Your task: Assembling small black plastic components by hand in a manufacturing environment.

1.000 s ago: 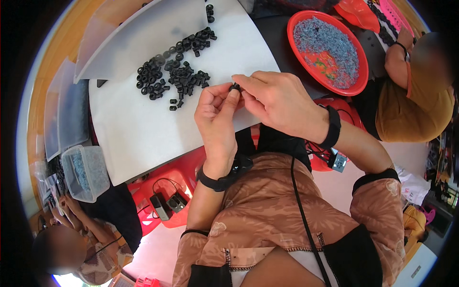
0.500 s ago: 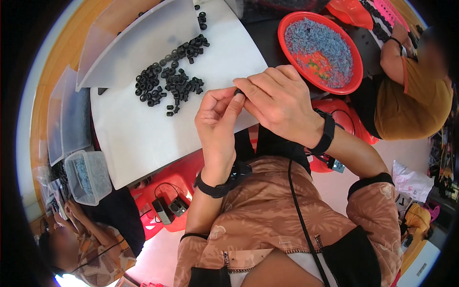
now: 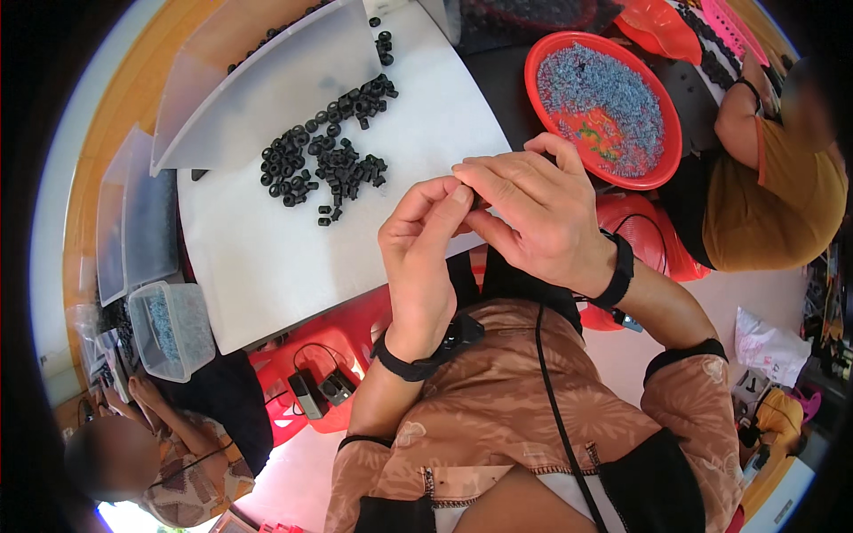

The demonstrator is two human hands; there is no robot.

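Note:
My left hand (image 3: 422, 249) and my right hand (image 3: 544, 218) meet over the near right edge of the white tabletop (image 3: 258, 284). Thumbs and fingers of both are pinched around a small black part (image 3: 474, 202), mostly hidden by the fingertips. To the left of them lies a loose heap of small black knobbed pieces (image 3: 345, 171). Beside that heap are black ring-shaped pieces (image 3: 283, 160), and more trail toward the back.
A red basin (image 3: 671, 133) of small blue-grey pieces stands at the right. A large translucent bin (image 3: 267, 89) sits at the back left, and a smaller clear tub (image 3: 191, 333) at the left edge. Co-workers sit at left (image 3: 191, 462) and right (image 3: 764, 195).
Both hands have shifted slightly right and down in the picture, still together. The black part, visible at the fingertips before, is now mostly covered. The whole view has also shifted a little.

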